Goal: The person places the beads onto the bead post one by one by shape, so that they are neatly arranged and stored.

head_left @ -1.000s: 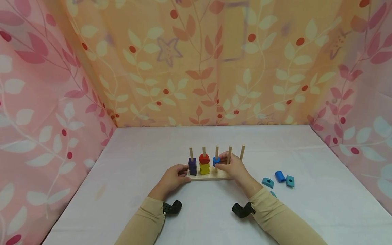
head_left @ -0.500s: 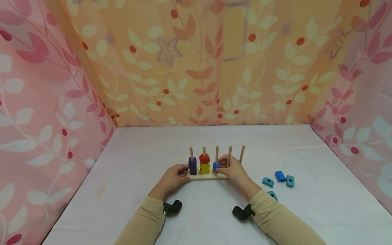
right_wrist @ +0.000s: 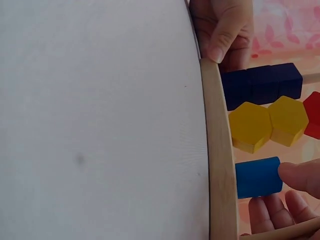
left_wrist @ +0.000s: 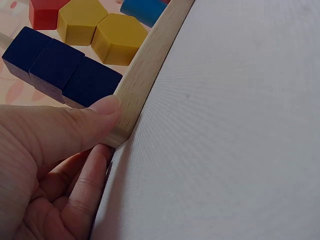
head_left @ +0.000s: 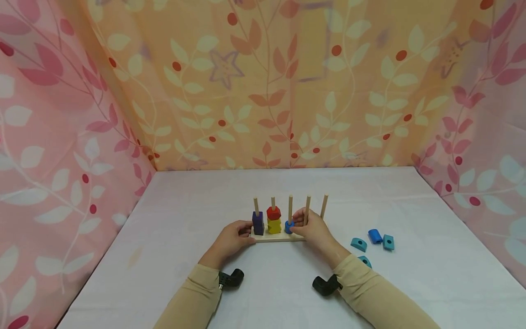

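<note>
A wooden peg stacker, its base (head_left: pixel 273 238) flat on the table, carries several upright pegs. My left hand (head_left: pixel 231 237) grips the left end of the base, thumb on its front edge. Dark blue-purple square blocks (left_wrist: pixel 52 65) fill most of the leftmost peg. Beside them, two yellow hexagonal blocks (head_left: pixel 274 225) sit below a red block (head_left: pixel 273 213). Around the third peg, low against the base, is a blue block (right_wrist: pixel 257 177). My right hand (head_left: pixel 318 233) pinches it, thumb at its upper end and fingers behind. The two right pegs show no blocks.
To the right of my right forearm lie loose blocks: a blue one (head_left: pixel 375 236) and teal ones (head_left: pixel 388 242), one partly beside the sleeve. A white cloth (head_left: pixel 197 196) covers the table. Patterned curtains (head_left: pixel 263 91) hang behind and at both sides.
The blue block has slid down the third peg to the base, with my right hand lowering alongside it. My left hand stays on the base's end.
</note>
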`<state>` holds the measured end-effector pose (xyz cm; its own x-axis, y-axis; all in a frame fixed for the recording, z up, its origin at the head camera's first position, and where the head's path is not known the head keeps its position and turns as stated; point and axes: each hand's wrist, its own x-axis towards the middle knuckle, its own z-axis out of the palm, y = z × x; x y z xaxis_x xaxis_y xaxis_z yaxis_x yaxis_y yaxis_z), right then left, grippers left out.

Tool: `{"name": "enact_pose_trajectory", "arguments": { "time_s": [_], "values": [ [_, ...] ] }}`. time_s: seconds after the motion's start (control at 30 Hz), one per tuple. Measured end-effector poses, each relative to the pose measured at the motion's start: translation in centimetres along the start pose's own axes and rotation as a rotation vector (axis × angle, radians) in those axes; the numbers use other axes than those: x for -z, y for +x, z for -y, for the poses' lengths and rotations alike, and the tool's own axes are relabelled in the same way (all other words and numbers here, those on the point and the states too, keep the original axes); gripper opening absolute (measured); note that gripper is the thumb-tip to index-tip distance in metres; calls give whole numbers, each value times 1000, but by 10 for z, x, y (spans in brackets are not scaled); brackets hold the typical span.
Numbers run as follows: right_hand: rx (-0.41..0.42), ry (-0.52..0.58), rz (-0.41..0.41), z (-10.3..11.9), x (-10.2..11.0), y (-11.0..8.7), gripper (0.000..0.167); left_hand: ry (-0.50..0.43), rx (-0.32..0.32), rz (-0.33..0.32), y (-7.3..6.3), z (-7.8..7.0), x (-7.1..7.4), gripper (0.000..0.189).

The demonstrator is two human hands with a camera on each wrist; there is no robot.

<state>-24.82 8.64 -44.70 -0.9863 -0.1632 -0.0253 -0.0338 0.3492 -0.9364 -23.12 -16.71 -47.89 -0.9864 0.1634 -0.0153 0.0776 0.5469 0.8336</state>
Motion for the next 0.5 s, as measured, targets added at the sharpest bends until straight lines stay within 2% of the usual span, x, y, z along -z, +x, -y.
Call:
{"name": "enact_pose_trajectory", "arguments": {
  "time_s": [0.17,0.5],
  "values": [
    [29,-22,14,5,9,-6,35,2,11,0,0,0,0,50],
    [120,3,74,19,36,-23,48,-13,3,0,1,1,-1,50]
  ]
}}
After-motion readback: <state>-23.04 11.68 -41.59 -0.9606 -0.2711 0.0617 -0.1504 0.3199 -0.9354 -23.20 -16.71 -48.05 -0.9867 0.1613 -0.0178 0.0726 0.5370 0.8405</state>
